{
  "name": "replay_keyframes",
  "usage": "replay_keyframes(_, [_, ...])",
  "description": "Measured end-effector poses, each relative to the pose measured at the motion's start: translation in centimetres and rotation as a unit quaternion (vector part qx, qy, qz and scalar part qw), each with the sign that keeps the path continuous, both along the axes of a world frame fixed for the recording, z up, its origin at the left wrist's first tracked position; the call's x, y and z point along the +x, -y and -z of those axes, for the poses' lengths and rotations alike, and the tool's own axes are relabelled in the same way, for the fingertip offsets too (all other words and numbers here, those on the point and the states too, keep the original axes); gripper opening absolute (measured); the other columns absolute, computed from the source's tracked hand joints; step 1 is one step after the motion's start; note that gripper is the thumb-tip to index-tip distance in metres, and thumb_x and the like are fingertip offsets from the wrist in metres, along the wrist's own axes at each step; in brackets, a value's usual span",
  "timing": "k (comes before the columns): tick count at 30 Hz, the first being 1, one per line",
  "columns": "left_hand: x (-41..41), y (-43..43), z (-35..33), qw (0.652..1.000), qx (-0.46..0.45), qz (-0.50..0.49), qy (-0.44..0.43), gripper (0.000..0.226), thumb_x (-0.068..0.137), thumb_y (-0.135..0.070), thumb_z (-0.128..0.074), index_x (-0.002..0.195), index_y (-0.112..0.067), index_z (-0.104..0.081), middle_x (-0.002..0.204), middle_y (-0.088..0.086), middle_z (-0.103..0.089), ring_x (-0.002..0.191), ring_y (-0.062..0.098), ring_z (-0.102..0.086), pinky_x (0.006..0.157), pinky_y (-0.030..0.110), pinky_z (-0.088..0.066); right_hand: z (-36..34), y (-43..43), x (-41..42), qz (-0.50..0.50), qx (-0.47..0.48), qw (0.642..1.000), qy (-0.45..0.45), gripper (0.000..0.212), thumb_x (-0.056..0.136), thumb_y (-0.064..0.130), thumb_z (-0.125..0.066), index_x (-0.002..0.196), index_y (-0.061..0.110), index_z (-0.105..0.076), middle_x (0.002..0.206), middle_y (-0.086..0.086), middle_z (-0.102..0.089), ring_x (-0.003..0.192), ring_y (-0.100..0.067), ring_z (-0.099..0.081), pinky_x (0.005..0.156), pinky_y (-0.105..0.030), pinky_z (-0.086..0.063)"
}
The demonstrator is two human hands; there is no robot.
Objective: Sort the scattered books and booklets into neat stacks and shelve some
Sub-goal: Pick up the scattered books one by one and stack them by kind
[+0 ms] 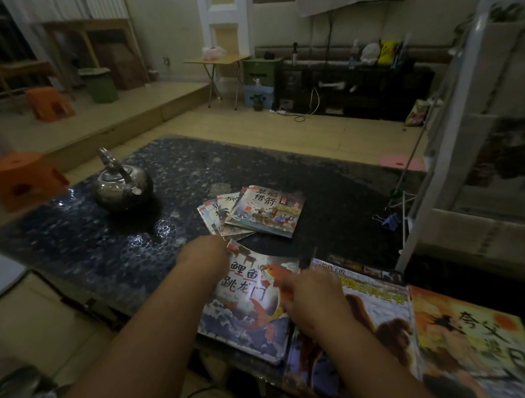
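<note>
Gathering the carp booklet (245,314) at the desk's (76,237) near edge.
The left hand (203,255) grips its far corner; the right hand (310,299) lies blurred on its right edge, hold unclear. Next, I judge: lift it onto the fanned pile (255,211) just beyond, edges squared.

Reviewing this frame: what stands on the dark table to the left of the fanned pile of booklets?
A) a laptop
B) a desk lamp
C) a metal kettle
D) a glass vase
C: a shiny metal kettle with an upright handle stands on the dark table, left of the fanned pile of booklets and apart from it.
</note>
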State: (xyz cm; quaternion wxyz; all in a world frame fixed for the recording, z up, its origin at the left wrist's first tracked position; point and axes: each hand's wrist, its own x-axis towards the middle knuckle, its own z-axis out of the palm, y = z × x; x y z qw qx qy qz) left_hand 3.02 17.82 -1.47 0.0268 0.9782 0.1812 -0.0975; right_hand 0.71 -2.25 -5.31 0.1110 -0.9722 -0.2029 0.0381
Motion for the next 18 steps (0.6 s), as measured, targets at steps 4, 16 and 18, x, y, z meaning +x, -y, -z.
replay_keyframes(4, [-0.12, -0.37, 0.46, 0.999, -0.023, -0.004, -0.027, 0.031, 0.095, -0.036, -0.051, 0.117, -0.018, -0.063, 0.107, 0.003, -0.063, 0.085, 0.019, -0.052, 0.071, 0.032, -0.042, 0.57, 0.04, -0.13, -0.007, -0.034, 0.999, 0.007, 0.034, 0.097, 0.038, -0.042, 0.128, 0.043, -0.054, 0.112, -0.004, -0.056, 0.113, -0.029, -0.045, 0.096, -0.041, -0.034])
replay_keyframes(16, [-0.29, -0.32, 0.58, 0.998, -0.003, 0.011, -0.058, 0.023, 0.086, -0.013, -0.058, 0.107, -0.009, -0.064, 0.107, 0.008, -0.063, 0.083, 0.021, -0.051, 0.073, 0.031, -0.046, 0.17, 0.00, -0.45, -0.049, -0.046, 0.998, -0.010, 0.051, 0.083, 0.058, -0.056, 0.126, 0.031, -0.060, 0.139, 0.010, -0.052, 0.138, -0.020, -0.030, 0.110, -0.051, -0.008])
replay_keyframes(18, [-0.30, -0.24, 0.72, 0.998, 0.003, 0.011, -0.057, 0.024, 0.086, -0.015, -0.059, 0.109, -0.011, -0.064, 0.109, 0.007, -0.063, 0.086, 0.021, -0.054, 0.073, 0.031, -0.046, 0.11, 0.04, -0.55, -0.052, -0.053, 0.997, -0.017, 0.053, 0.082, 0.057, -0.057, 0.129, 0.032, -0.058, 0.141, 0.009, -0.051, 0.141, -0.020, -0.028, 0.112, -0.055, -0.004])
